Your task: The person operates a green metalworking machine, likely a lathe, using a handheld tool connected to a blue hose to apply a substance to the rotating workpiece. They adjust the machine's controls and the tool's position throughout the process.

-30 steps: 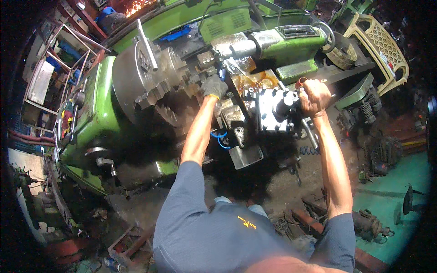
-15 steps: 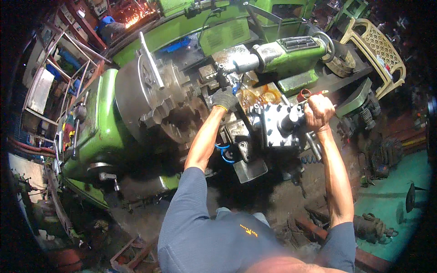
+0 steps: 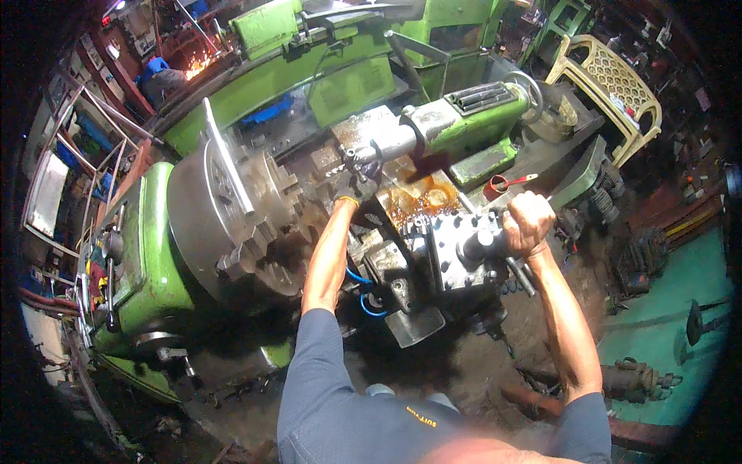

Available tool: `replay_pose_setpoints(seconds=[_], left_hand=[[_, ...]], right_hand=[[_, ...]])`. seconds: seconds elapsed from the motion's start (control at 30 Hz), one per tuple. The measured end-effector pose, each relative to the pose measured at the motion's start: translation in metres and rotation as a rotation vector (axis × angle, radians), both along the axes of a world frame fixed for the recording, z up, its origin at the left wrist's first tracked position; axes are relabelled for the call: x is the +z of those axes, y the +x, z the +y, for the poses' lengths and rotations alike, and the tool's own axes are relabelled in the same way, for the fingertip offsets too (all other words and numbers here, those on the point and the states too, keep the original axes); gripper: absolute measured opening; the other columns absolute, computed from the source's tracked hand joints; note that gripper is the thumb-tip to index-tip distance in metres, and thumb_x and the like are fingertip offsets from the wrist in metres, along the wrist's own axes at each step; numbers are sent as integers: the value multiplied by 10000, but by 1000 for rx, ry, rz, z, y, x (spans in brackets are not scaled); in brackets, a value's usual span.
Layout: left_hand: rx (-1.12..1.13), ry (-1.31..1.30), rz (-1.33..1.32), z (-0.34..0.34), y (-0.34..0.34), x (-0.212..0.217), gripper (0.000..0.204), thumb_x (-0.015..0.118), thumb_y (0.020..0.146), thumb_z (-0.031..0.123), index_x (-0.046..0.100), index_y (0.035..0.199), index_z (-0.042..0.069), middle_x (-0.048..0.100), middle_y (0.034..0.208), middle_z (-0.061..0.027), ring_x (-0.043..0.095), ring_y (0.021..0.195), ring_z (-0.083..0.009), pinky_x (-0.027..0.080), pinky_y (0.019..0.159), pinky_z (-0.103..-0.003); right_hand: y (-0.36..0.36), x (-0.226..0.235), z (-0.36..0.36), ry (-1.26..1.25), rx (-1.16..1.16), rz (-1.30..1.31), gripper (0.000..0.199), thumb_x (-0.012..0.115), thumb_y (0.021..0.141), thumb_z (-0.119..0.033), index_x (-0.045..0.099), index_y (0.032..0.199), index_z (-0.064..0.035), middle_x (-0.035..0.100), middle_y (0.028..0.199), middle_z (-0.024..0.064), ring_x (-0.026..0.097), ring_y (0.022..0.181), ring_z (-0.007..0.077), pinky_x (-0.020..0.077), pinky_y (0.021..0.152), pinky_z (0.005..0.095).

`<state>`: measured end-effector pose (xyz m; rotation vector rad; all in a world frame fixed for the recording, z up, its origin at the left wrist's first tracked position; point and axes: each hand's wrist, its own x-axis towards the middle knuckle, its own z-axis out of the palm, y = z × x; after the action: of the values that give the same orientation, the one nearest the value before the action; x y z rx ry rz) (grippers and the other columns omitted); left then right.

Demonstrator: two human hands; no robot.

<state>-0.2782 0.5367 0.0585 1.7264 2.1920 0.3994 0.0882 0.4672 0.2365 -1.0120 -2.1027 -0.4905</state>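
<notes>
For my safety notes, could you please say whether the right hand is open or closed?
Closed: the right hand has its fingers curled into a fist beside the tool post.

Grn lathe (image 3: 157, 240); dk-gry glove (image 3: 357, 185), yel cuff (image 3: 347, 200); beige lattice-back chair (image 3: 610, 71).

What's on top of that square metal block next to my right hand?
On the block: a round post near the middle and dark bolts along the edges. The post covers the surface beneath it; your closed right hand hides anything inside it.
</notes>
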Motion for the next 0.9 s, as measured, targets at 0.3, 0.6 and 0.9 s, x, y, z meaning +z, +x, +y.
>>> replay_pose_setpoints(seconds=[0.3, 0.6, 0.9], left_hand=[[-22, -9, 2, -23, -5, -1, 410, 569, 831, 422, 723, 1042, 106, 706, 1060, -198, 681, 980, -369, 539, 845, -463], [-20, -3, 16, -29, -12, -6, 415, 577, 814, 426, 735, 1024, 104, 713, 1040, -192, 690, 962, -364, 545, 831, -463], [6, 21, 28, -37, -20, -10, 420, 585, 798, 430, 747, 1006, 102, 720, 1021, -186, 700, 944, -359, 550, 817, -462]], right_hand=[[2, 0, -4, -34, -23, -22, 175, 608, 701, -218, 540, 719, -57, 479, 669, 118, 486, 599, 309, 377, 566, 415], [3, 2, -1, -24, -24, -26, 175, 593, 704, -210, 524, 684, -50, 459, 640, 122, 485, 575, 307, 375, 553, 413], [7, -3, 5, 3, 8, -19, 170, 612, 718, -230, 537, 699, -79, 500, 656, 107, 512, 607, 314, 395, 579, 416]])
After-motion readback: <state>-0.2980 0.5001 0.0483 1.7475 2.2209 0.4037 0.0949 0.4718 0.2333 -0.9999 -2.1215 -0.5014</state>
